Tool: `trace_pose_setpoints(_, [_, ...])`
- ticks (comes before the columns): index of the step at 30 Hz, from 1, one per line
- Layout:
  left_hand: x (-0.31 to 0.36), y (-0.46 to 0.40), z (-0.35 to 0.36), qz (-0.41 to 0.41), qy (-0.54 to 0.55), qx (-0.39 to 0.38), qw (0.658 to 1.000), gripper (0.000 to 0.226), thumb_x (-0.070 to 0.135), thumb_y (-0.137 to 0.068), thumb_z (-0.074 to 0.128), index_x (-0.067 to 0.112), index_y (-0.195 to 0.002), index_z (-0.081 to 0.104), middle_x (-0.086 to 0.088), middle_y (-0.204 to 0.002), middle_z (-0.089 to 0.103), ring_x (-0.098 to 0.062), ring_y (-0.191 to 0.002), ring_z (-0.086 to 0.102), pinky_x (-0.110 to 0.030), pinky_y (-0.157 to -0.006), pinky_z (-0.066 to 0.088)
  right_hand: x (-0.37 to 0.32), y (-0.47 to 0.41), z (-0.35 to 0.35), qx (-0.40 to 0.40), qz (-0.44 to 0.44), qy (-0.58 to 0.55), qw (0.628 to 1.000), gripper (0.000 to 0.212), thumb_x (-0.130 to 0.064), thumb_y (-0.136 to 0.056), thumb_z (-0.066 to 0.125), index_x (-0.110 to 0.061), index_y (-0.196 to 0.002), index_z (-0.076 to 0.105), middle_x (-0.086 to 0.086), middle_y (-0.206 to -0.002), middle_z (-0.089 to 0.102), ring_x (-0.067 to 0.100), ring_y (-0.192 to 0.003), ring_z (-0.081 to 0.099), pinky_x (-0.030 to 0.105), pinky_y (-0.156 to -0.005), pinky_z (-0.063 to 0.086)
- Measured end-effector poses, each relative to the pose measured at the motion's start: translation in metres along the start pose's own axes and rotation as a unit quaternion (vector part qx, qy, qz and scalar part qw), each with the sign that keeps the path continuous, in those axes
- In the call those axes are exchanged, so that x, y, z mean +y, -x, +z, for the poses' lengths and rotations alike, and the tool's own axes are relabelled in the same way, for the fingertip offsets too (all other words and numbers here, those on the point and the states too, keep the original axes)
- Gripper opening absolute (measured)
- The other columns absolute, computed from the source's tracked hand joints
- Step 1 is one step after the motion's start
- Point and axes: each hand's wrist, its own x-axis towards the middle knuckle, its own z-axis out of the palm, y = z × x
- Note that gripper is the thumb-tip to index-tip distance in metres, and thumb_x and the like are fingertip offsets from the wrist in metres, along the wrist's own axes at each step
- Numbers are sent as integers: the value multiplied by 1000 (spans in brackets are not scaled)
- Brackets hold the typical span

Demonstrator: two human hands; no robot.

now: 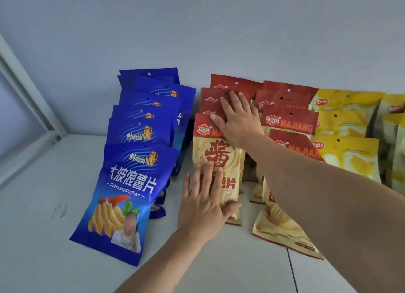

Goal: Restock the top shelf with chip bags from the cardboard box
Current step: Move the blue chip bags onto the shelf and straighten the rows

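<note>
A red-and-cream chip bag [219, 152] stands at the front of a row of like bags on the white shelf [43, 183]. My left hand [203, 203] lies flat against its lower half, fingers straight and thumb at the bottom edge. My right hand [237, 119] presses with straight fingers on the red top edges of the bags behind it. A second row of red bags [291, 126] stands to the right, partly hidden by my right forearm. The cardboard box is out of view.
A row of blue chip bags [131, 183] leans to the left of the red ones. Yellow bags [348, 148] fill the shelf's right end. A pale wall [197, 29] backs the shelf, and a white frame post [24, 91] rises at the left.
</note>
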Motion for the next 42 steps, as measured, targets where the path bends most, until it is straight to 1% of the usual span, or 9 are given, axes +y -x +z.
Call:
trace_pose_setpoints(9, [-2,-2,2,10,9,25,1000,91,75,-95,31,7,-154,33,-19,-160,34,-40,-146,32,-55,-117,26,12,28,-25,39,28,-47,998,75,-70,-97,17,-27,-158,15,0,-168,8,20,-155,-1,49,-123,7])
trace_pose_setpoints(18, [40,-4,-21,28,144,107,983,76,64,-98,41,10,-150,35,-13,-160,32,-31,-149,25,-47,-119,26,54,151,-21,112,192,-172,960,68,-62,-99,34,-23,-154,30,-2,-163,22,22,-151,15,50,-121,19])
trace_pose_setpoints(21, [81,-16,-36,-14,338,22,941,84,70,-95,34,20,-160,14,0,-169,8,-10,-153,0,-34,-122,11,66,186,-13,148,284,-244,915,67,-59,-99,39,-23,-154,30,1,-162,25,23,-150,19,50,-120,23])
trace_pose_setpoints(24, [107,-37,-34,-112,459,-61,879,94,75,-90,38,25,-160,2,5,-169,1,-11,-154,-2,-38,-122,8,69,203,-7,134,324,-305,885,70,-58,-98,41,-20,-155,27,5,-162,26,23,-150,20,50,-120,25])
trace_pose_setpoints(26, [118,-53,-32,-164,518,-102,834,93,74,-90,45,27,-160,6,6,-166,17,-16,-153,15,-43,-122,19,69,205,-6,125,323,-331,878,71,-57,-98,41,-20,-156,25,4,-163,22,22,-151,18,49,-121,25])
trace_pose_setpoints(28, [125,-63,-29,-185,586,-123,779,76,68,-90,54,31,-151,28,15,-145,47,-10,-135,44,-41,-115,34,66,203,-8,120,324,-356,868,70,-56,-100,41,-21,-157,22,2,-164,17,21,-152,16,45,-122,23])
trace_pose_setpoints(31, [128,-72,-24,-179,624,-72,757,48,64,-84,63,40,-124,50,15,-119,66,-6,-111,64,-46,-99,54,62,195,-8,108,313,-382,863,67,-52,-102,39,-19,-158,21,-1,-166,9,19,-153,10,42,-122,20])
trace_pose_setpoints(36, [125,-74,-21,-145,623,5,768,39,36,-94,67,37,-128,47,14,-118,68,-6,-109,67,-41,-91,59,60,180,-10,129,309,-426,841,65,-47,-102,45,-20,-156,22,0,-164,13,23,-150,20,44,-118,31])
trace_pose_setpoints(42, [123,-71,-7,-154,530,5,834,65,35,-96,62,42,-149,23,12,-143,50,-11,-133,50,-47,-107,49,92,149,-33,100,407,-465,779,56,-52,-100,46,-21,-147,40,6,-128,63,24,-107,62,39,-86,53])
